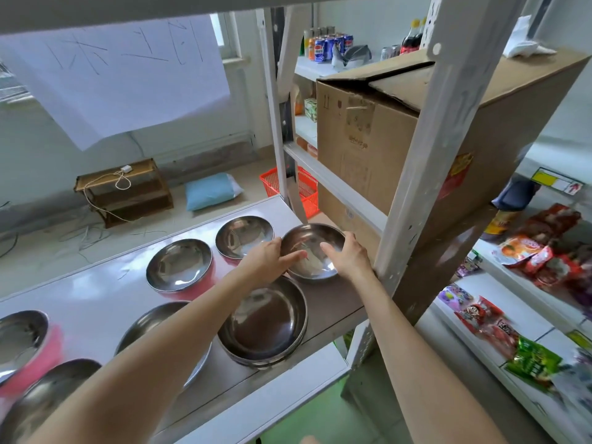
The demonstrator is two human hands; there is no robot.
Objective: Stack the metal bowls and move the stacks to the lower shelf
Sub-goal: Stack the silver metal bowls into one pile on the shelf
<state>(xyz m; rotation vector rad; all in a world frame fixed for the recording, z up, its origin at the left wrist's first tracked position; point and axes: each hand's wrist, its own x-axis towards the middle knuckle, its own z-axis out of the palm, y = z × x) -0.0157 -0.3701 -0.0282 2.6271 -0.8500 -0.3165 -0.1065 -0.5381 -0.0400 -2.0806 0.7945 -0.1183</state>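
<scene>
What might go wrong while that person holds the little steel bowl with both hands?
The small bowl is held only at its rim by the left hand and right hand; smooth steel might slip and clatter against the stack of wider bowls next to it. It is also close to the shelf post, so a swing rightward may knock it.

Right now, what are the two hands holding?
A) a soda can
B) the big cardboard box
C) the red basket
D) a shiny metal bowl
D: the left hand and the right hand each grip one side of the metal bowl, with the thumbs over its rim.
</scene>
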